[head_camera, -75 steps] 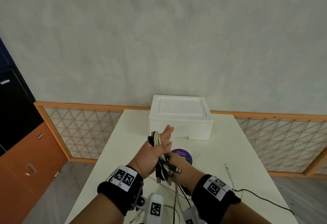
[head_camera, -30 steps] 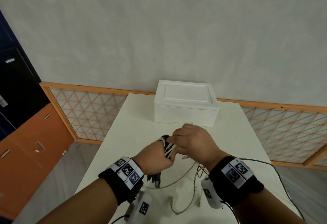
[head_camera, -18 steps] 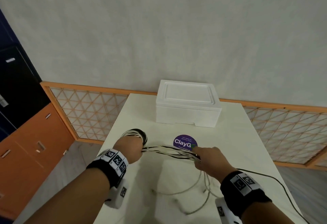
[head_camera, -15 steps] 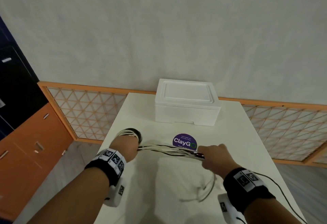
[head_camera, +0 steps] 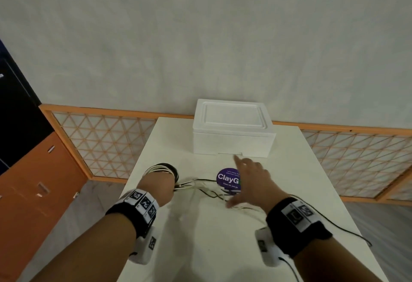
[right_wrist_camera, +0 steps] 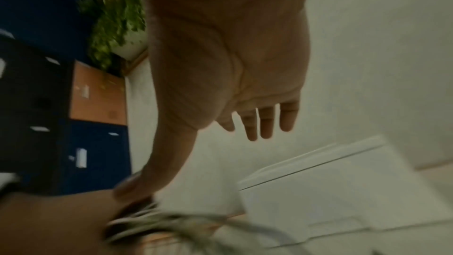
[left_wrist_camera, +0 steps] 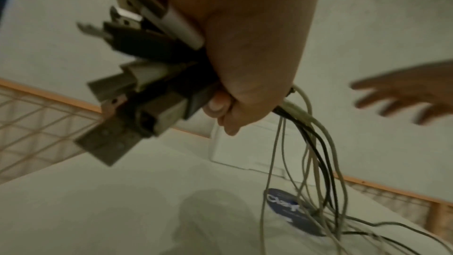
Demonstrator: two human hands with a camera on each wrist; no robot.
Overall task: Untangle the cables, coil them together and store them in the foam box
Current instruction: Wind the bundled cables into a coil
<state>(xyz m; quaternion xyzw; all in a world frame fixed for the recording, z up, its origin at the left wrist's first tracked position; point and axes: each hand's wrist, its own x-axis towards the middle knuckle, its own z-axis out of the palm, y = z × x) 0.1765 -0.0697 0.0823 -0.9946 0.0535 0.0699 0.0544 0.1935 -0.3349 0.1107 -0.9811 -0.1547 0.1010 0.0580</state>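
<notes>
My left hand (head_camera: 157, 184) grips a bundle of black and white cables (head_camera: 163, 168), looped around the hand; the left wrist view shows several USB plugs (left_wrist_camera: 137, 92) jutting from the fist (left_wrist_camera: 245, 77). Loose cable tails (head_camera: 207, 189) trail right across the white table (head_camera: 223, 241). My right hand (head_camera: 249, 178) hovers over those tails with fingers spread and straight, holding nothing; the right wrist view shows its open palm (right_wrist_camera: 232, 55). The white foam box (head_camera: 233, 133) stands with its lid on at the table's far end.
A round purple sticker (head_camera: 228, 179) lies on the table, partly under my right hand. A thin black cable (head_camera: 347, 233) runs off the right edge. An orange lattice screen (head_camera: 104, 141) stands behind the table, and orange and dark cabinets (head_camera: 33, 181) at the left.
My right hand has let go of the stretched cable strands and opened, moving toward the foam box. The strands have gone slack on the table. My left hand still grips the coil.
</notes>
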